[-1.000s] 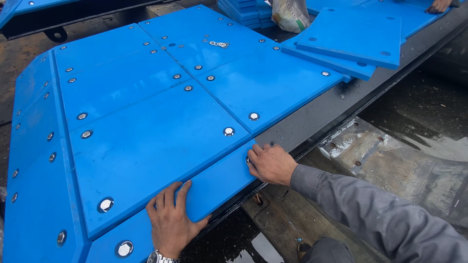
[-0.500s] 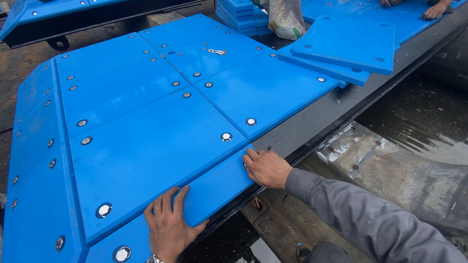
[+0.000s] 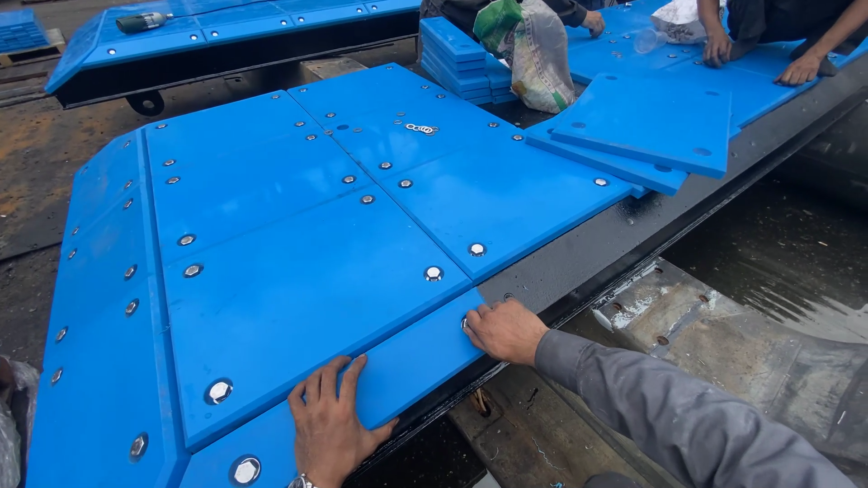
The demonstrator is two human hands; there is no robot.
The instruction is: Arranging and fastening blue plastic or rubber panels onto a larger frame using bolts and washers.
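Outdoor yard, dark steel frame (image 3: 579, 262) clad in blue panels. Left hand (image 3: 330, 425) flat, fingers spread, right hand (image 3: 506, 330) curled at end of narrow blue strip (image 3: 407, 366) on frame's near edge; press evenly, keep seam flush.

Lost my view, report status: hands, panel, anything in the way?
Left hand flat on narrow blue panel. Right hand at its end corner. Nothing on it; bolted panels butt alongside.

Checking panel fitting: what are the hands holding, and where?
Nothing gripped: left hand lies flat on the narrow blue panel; right hand presses its end corner.
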